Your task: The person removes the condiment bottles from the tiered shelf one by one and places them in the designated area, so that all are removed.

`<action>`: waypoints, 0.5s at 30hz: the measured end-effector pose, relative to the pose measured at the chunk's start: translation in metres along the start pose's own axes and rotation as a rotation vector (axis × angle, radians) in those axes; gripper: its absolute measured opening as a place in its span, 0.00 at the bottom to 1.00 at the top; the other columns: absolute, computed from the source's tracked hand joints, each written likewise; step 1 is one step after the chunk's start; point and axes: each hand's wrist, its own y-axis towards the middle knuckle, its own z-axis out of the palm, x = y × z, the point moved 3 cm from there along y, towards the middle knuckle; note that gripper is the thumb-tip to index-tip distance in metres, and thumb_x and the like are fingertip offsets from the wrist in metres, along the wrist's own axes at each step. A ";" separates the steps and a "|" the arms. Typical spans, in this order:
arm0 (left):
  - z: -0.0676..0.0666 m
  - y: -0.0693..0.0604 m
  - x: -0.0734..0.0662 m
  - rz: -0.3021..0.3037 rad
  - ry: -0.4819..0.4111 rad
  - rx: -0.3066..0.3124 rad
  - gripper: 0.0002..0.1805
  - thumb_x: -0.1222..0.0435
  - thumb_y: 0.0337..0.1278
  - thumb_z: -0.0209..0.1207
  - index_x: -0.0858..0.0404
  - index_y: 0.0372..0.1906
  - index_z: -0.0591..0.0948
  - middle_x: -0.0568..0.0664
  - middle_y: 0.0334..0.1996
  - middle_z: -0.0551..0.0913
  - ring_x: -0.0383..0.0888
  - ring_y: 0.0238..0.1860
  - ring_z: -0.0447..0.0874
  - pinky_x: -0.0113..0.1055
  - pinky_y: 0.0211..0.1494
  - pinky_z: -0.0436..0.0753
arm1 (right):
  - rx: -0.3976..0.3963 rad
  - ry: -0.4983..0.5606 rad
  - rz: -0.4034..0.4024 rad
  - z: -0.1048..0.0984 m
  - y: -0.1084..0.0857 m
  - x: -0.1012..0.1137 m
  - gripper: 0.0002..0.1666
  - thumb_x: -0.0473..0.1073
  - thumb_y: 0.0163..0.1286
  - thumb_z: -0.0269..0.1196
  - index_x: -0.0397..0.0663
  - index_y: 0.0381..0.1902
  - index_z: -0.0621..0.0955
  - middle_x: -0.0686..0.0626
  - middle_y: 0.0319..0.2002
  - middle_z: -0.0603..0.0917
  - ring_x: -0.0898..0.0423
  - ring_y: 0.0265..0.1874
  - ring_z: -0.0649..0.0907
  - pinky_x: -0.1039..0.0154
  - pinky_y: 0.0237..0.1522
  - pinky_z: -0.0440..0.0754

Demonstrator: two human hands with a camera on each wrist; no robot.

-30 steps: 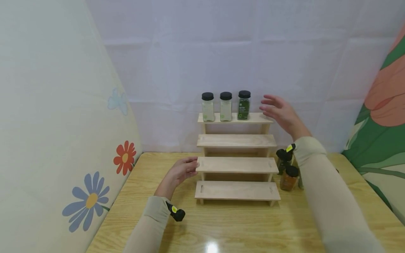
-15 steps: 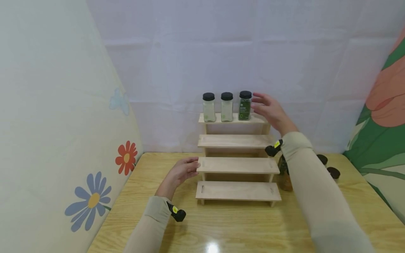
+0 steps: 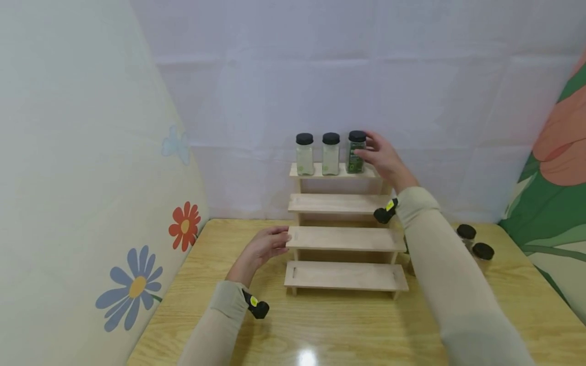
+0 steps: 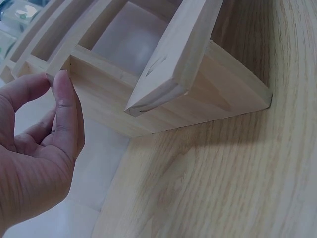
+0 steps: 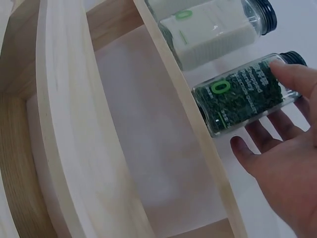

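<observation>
The stepped wooden rack (image 3: 346, 239) stands on the table, seen end-on in the left wrist view. My left hand (image 3: 262, 248) pinches the left end of its second step from the bottom between thumb and finger. On the top step, my right hand (image 3: 384, 161) holds a spice jar of dried green herbs (image 5: 240, 96), thumb on the front and fingers behind it. That jar stands upright with a black lid. To its left are two jars of pale contents, a middle one (image 3: 330, 154) and a left one (image 3: 304, 154), also black-lidded.
More black-lidded jars, including a rear one (image 3: 466, 233) and a front one (image 3: 482, 252), stand on the table right of the rack, partly hidden by my right sleeve (image 3: 444, 264). A white cloth (image 3: 284, 76) hangs behind; flowered panels flank both sides.
My right hand has moved left from beside the top step to the green herb jar and taken hold of it. The left hand stays at the rack's end.
</observation>
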 end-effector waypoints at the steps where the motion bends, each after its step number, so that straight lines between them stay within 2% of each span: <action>1: 0.000 -0.001 0.000 0.005 0.000 0.007 0.32 0.68 0.68 0.60 0.72 0.73 0.66 0.52 0.49 0.78 0.39 0.39 0.79 0.30 0.46 0.85 | -0.004 -0.006 0.004 0.001 0.000 0.000 0.42 0.25 0.72 0.57 0.44 0.80 0.58 0.33 0.75 0.62 0.39 0.71 0.67 0.49 0.73 0.67; 7: 0.001 -0.003 -0.002 0.043 -0.026 0.046 0.36 0.65 0.63 0.67 0.74 0.70 0.67 0.52 0.47 0.79 0.40 0.40 0.80 0.31 0.46 0.85 | -0.050 -0.056 0.020 0.004 -0.001 0.001 0.42 0.26 0.71 0.60 0.48 0.79 0.60 0.36 0.72 0.64 0.43 0.68 0.69 0.50 0.71 0.69; 15: -0.003 0.003 0.001 -0.017 0.003 -0.012 0.30 0.70 0.69 0.59 0.72 0.73 0.66 0.53 0.52 0.77 0.39 0.39 0.79 0.31 0.46 0.85 | -0.100 -0.122 -0.031 0.006 -0.006 0.006 0.40 0.31 0.71 0.64 0.50 0.77 0.64 0.42 0.62 0.70 0.49 0.61 0.73 0.53 0.66 0.74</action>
